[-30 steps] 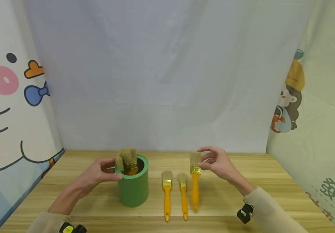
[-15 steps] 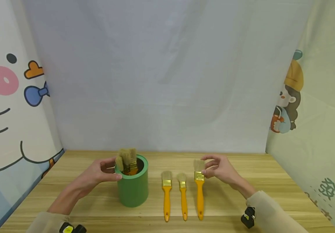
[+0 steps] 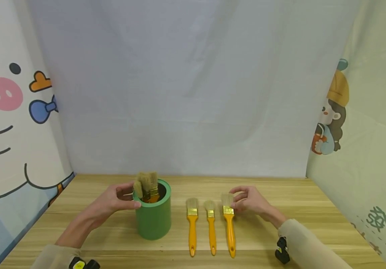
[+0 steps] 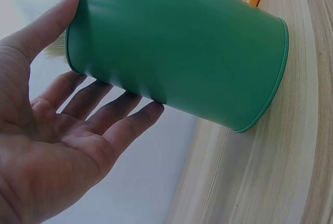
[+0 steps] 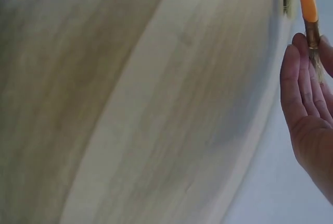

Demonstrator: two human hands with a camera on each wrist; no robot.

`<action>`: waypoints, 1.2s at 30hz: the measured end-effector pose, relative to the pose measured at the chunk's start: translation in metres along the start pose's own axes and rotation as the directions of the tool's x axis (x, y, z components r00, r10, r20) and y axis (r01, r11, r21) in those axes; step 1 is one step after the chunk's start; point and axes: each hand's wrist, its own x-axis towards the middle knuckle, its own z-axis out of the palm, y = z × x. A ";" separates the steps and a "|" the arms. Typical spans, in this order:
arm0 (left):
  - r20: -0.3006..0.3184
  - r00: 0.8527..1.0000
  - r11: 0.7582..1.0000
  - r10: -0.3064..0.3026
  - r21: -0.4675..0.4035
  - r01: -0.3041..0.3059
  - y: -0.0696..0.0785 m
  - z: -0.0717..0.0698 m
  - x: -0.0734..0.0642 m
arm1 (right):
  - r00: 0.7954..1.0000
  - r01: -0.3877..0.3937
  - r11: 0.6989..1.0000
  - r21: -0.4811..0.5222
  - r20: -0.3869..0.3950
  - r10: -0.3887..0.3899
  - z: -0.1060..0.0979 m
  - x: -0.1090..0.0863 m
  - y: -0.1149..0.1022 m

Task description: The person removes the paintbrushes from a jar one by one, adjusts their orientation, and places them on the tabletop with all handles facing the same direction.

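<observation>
A green cylindrical container (image 3: pixel 153 220) stands upright on the table, with brush bristles (image 3: pixel 148 181) poking out over its rim. My left hand (image 3: pixel 109 201) holds its left side, thumb at the rim and fingers (image 4: pixel 122 112) along the wall. Over to the right, my right hand (image 3: pixel 252 202) pinches a paintbrush (image 3: pixel 230 233) near its metal band; its orange handle points toward me. In the right wrist view the same paintbrush (image 5: pixel 307 0) sits between thumb and fingers. Whether it touches the tabletop I cannot tell.
Two more paintbrushes lie side by side between container and right hand: a wider one (image 3: pixel 192 231) and a slimmer one (image 3: pixel 212 233). The wooden table (image 3: pixel 273 239) ends at a pale cloth backdrop (image 3: pixel 193 93). Printed cloths hang at both sides.
My right hand has come down and nearer to me with the paintbrush, which now lines up beside the other two. The left hand and the container have stayed put.
</observation>
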 end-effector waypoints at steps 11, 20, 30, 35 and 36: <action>-0.002 1.000 1.000 0.000 0.002 0.000 -0.002 -0.001 0.001 | 0.999 0.007 0.999 -0.040 0.035 -0.005 0.003 0.004 0.008; -0.008 1.000 1.000 -0.006 0.010 0.006 0.000 -0.001 0.001 | 1.000 0.015 0.987 -0.159 0.013 -0.013 0.003 0.004 0.010; -0.004 1.000 1.000 0.000 0.004 0.000 0.001 0.000 0.001 | 0.998 0.062 0.962 -0.264 0.013 -0.061 0.001 0.005 0.011; -0.002 1.000 1.000 -0.008 0.001 0.008 0.000 0.000 0.001 | 0.997 0.072 0.957 -0.282 0.022 -0.068 0.001 0.007 0.011; -0.003 1.000 1.000 -0.011 0.000 0.011 0.000 0.000 0.001 | 0.997 0.079 0.955 -0.287 0.026 -0.074 0.001 0.008 0.012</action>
